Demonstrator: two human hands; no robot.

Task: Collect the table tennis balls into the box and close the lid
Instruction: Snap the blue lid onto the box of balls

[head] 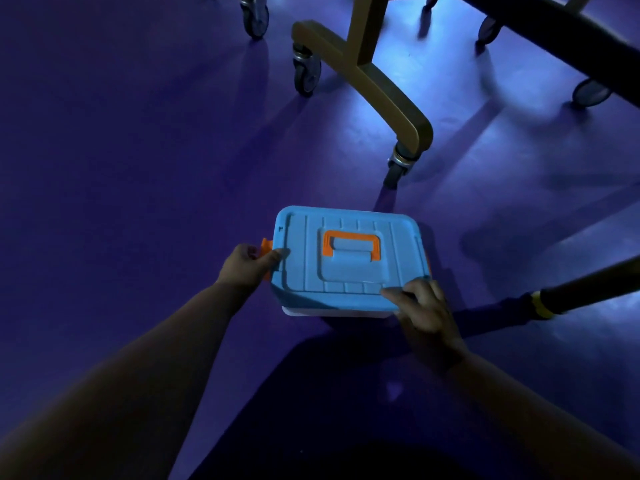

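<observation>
A plastic box with a pale body (332, 312) stands on the purple floor, and its blue lid (349, 275) lies on top. An orange carry handle (351, 245) lies flat in the lid's middle. My left hand (247, 266) grips the orange latch (266, 249) on the box's left end, thumb on the lid's edge. My right hand (424, 310) presses on the lid's near right corner, fingers curled over its rim. An orange latch on the right end barely shows. No table tennis balls are visible; the box's inside is hidden.
A brown wheeled table frame (384, 95) stands just beyond the box, its nearest caster (396, 168) close to the far right corner. More casters (256, 15) and a dark tabletop edge (568, 36) lie farther back. A dark bar (588, 289) crosses at right.
</observation>
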